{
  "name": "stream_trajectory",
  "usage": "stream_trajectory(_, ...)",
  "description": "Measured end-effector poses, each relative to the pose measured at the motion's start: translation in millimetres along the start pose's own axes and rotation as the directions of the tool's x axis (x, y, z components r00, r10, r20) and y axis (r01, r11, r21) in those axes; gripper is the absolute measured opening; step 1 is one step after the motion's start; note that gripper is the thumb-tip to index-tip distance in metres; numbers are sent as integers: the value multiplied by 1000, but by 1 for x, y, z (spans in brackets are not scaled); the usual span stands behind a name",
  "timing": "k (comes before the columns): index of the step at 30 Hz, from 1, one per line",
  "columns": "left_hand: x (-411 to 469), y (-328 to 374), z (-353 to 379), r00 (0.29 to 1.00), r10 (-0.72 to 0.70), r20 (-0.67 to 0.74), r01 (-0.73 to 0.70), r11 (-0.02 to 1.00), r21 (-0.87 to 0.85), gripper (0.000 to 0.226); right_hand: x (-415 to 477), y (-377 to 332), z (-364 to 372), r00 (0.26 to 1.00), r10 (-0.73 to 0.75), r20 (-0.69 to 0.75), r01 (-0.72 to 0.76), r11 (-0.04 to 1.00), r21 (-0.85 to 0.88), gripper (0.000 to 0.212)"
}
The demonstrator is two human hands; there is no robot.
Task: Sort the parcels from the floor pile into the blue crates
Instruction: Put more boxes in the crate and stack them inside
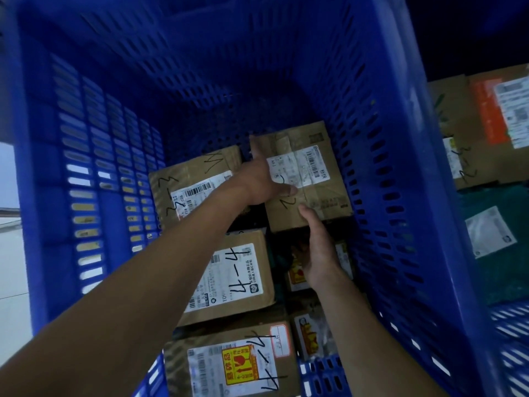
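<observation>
Crate: I am looking down into a deep blue crate [386, 196] with slotted walls.
Parcel being handled: a brown cardboard box [312, 150] with a white shipping label and a black scrawl. It sits in the crate's far right corner, close against the right wall and higher than the parcels nearer me.
Left hand: my left hand [263, 179] lies over the box's left side. The fingers are straight along its left edge and the thumb is spread across the top by the label. It is pressing, not clenched.
Right hand: my right hand [317, 247] is relaxed and unclenched. Its straight fingertips [307, 212] touch the box's near edge from below.
Box versus grip: the box lies between the two hands, left on its top left and right at its near edge. Neither hand wraps around it.
Neighbours: just left of the box is a labelled parcel [194, 181]. Nearer me lie a parcel marked 4-11 [237, 276] and a parcel with a yellow sticker [237, 365]. Small parcels [312, 336] lie under my right forearm.
Outside: beyond the right wall are a brown carton [463, 116] and a green bag [492, 253].
</observation>
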State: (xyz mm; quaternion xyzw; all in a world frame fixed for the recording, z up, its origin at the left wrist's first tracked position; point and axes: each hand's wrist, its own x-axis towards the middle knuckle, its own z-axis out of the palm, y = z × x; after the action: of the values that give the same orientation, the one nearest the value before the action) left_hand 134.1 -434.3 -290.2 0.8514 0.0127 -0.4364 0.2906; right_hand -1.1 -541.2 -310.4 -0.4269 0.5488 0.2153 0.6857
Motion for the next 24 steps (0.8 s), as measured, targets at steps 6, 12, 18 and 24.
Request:
stream_trajectory(6, -30, -18, 14, 957, -75, 280, 89, 995, -37, 46, 4, 0, 5, 1000, 27, 0, -27, 998, 64, 92)
stream_trajectory(12, -33, -24, 9, 876, -194, 442, 134, 978, 162, 59, -2, 0, 8, 999, -27, -33, 28, 999, 37, 119)
stream_trajectory(18, -27, -35, 20, 903, -206, 378, 124, 965, 230, 66, -10, -6, 19, 986, -152, 62, 151, 988, 22, 44)
stream_trajectory(24, -30, -23, 24, 908, -251, 336, 118, 922, 368, 47, -15, -11, 16, 987, -122, 104, 122, 992, 7, 37)
